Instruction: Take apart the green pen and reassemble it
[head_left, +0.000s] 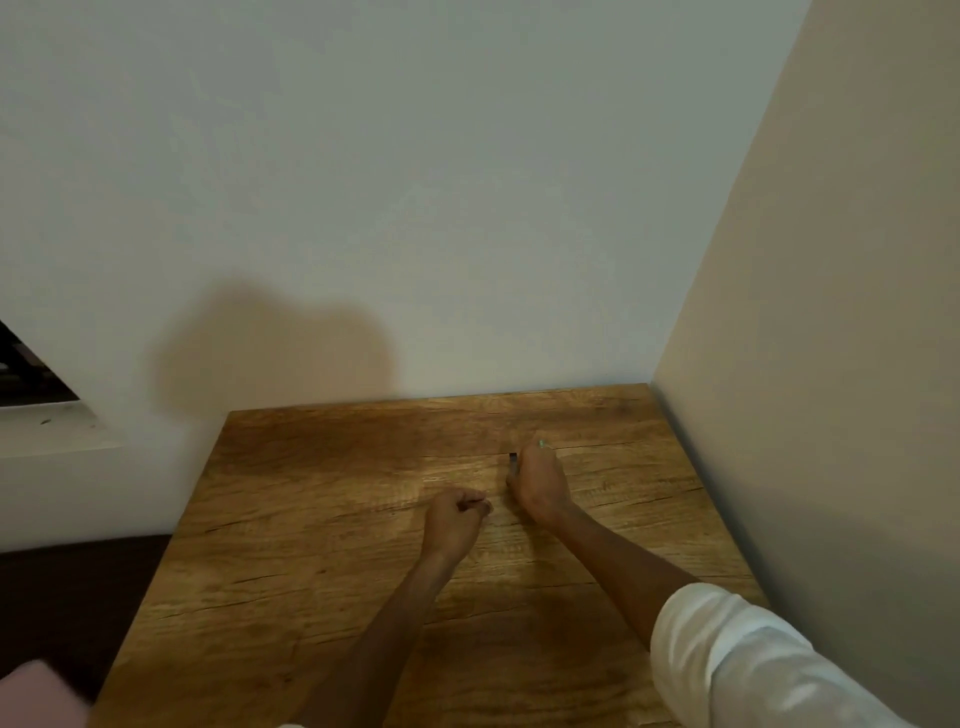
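My right hand (537, 483) is closed around the green pen (543, 444), of which only a pale green tip shows above my fingers and a small dark piece beside my thumb. My left hand (456, 522) rests on the wooden table (311, 519) just left of it, fingers curled into a loose fist. Whether a small pen part sits between its fingertips is too small to tell. The two hands are a short gap apart. Most of the pen is hidden inside my right hand.
The table stands in a corner, with a white wall behind it and a beige wall (831, 364) along its right edge. A window ledge (47, 415) is at far left. A pink object (36, 691) shows at the lower left.
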